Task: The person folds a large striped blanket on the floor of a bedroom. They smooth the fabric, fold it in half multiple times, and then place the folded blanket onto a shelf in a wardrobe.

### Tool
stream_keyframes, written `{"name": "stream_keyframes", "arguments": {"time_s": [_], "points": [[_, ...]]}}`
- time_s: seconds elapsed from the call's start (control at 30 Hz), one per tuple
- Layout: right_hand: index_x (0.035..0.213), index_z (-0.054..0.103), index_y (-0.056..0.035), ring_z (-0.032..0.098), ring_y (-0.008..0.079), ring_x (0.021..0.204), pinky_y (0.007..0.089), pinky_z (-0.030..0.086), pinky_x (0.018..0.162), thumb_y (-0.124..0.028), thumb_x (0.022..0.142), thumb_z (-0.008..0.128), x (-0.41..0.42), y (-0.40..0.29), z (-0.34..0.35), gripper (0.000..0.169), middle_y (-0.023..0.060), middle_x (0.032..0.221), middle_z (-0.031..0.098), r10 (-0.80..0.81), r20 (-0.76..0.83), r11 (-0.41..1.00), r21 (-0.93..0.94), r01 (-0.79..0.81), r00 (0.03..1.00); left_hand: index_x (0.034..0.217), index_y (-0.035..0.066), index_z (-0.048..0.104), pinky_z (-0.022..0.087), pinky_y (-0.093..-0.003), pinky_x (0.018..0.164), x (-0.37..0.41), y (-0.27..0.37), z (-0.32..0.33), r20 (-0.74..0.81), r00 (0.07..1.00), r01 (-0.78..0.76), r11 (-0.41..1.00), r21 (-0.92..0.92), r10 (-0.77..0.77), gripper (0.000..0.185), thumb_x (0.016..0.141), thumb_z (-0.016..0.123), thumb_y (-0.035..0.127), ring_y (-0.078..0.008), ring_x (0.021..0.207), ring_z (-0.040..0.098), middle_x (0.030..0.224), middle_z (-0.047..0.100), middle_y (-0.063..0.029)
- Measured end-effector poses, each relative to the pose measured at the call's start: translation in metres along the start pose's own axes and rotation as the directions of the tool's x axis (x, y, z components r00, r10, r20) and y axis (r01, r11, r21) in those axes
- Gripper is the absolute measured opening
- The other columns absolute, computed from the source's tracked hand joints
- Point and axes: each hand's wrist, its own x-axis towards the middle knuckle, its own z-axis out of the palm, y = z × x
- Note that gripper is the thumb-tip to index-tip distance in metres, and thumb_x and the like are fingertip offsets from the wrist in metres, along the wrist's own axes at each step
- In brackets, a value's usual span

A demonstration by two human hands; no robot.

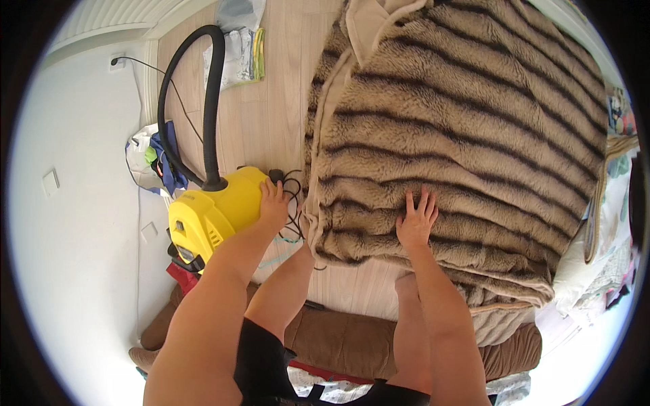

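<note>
A yellow canister vacuum cleaner [223, 208] stands on the wood-look floor at the left, its black corrugated hose [213, 101] arching upward from the body. My left hand [274, 205] rests on the right side of the yellow body, fingers spread, gripping nothing. Flat on a brown plush blanket with dark stripes [457, 137] lies my right hand [417, 218], its fingers apart. The blanket is spread over something low that it hides, and its lower edge is folded in layers. Black cable [292, 213] lies tangled between the vacuum cleaner and the blanket.
Plastic packages [236, 56] lie on the floor at upper left. A bag with mixed items [152, 157] sits against the white wall, below a plugged-in cord [115, 61]. Behind my legs is a brown cushion [340, 340]. Patterned bedding [594, 259] lies at the right.
</note>
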Motion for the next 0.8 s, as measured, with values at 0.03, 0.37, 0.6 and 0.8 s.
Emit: {"name": "stream_keyframes", "arguments": {"time_s": [0.03, 0.37, 0.6, 0.8], "points": [[0.146, 0.028, -0.0188, 0.013, 0.0452, 0.139, 0.0592, 0.022, 0.109, -0.028, 0.087, 0.062, 0.009, 0.0, 0.005, 0.068, 0.0197, 0.151, 0.016, 0.079, 0.037, 0.997, 0.014, -0.08, 0.996, 0.129, 0.012, 0.055, 0.012, -0.0647, 0.107, 0.004, -0.006, 0.009, -0.03, 1.0, 0.006, 0.999, 0.044, -0.004, 0.045, 0.087, 0.053, 0.028, -0.0504, 0.134, 0.023, 0.151, 0.029, -0.0145], [0.148, 0.026, -0.0214, 0.01, 0.0462, 0.14, 0.0581, 0.021, 0.111, -0.028, 0.095, 0.052, 0.02, 0.034, 0.029, 0.06, 0.0168, 0.156, 0.004, 0.224, 0.193, 0.971, -0.133, -0.201, 0.955, 0.135, 0.013, 0.05, 0.011, -0.0626, 0.109, 0.031, -0.104, 0.125, -0.004, 0.997, 0.076, 0.996, 0.043, -0.076, 0.049, 0.087, 0.05, 0.022, -0.0498, 0.136, 0.02, 0.153, 0.023, -0.015], [0.151, 0.015, -0.0257, 0.007, 0.0438, 0.142, 0.0579, 0.026, 0.109, -0.031, 0.097, 0.05, 0.005, 0.04, 0.015, 0.065, 0.0144, 0.157, -0.005, 0.326, 0.356, 0.937, -0.243, -0.25, 0.876, 0.126, 0.008, 0.051, 0.038, -0.0511, 0.096, 0.047, -0.154, 0.04, 0.219, 0.96, 0.233, 0.931, -0.282, -0.174, 0.045, 0.085, 0.058, 0.026, -0.0348, 0.122, 0.047, 0.134, 0.047, -0.012], [0.152, 0.008, -0.0285, 0.007, 0.0433, 0.142, 0.0574, 0.034, 0.105, -0.002, 0.091, 0.052, 0.005, 0.028, -0.028, 0.079, 0.0137, 0.156, -0.011, 0.364, 0.524, 0.925, -0.296, -0.237, 0.77, 0.124, 0.003, 0.052, 0.044, -0.0479, 0.09, 0.016, -0.196, -0.134, -0.058, 0.994, -0.112, 0.83, -0.546, 0.097, 0.056, 0.076, 0.071, 0.024, -0.034, 0.11, 0.055, 0.117, 0.058, -0.0171]]}}
